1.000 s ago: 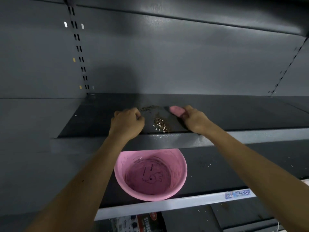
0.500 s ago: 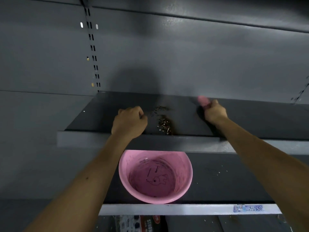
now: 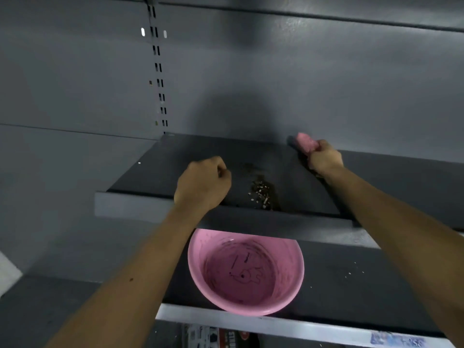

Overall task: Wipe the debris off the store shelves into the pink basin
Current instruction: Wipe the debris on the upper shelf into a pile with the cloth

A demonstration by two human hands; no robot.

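A: Gripping a pink cloth (image 3: 305,142) tight in the right hand (image 3: 326,160), far back on the upper shelf (image 3: 155,169), close against the rear wall (image 3: 276,84).
B: Why so deep?
A: Looks like lining up a stroke from the back, to drag crumbs forward. Only a guess.
B: And the left hand (image 3: 202,183)?
A: Clenched into a fist, nothing seen inside, planted near the front lip, just left of the debris (image 3: 262,194). Probably bracing, or walling off that side.
B: Where exactly?
A: Heaped in a small pile near the front edge, between both hands, not yet over the lip. Pale flakes mixed with brown grit, plus a faint dusty smear behind.
B: And the basin (image 3: 197,267)?
A: Parked on the lower shelf (image 3: 351,297), right under the pile, partly tucked beneath the upper lip. Placed to catch falling crumbs.
B: Materials?
A: Round pink plastic, smooth rim, scuffed inside, black doodle on the bottom. Dark matte sheet metal for both shelves, paler grey front strips, slightly speckled paint. Soft, lumpy and bunched for the cloth. Could be a sponge, hard to tell.
B: Anything else?
A: A few pale specks (image 3: 351,272) scattered on the lower shelf, right of the basin, outside it. Also a slotted upright (image 3: 158,71) on the rear wall and a blurry price label (image 3: 396,341) on the lower strip.
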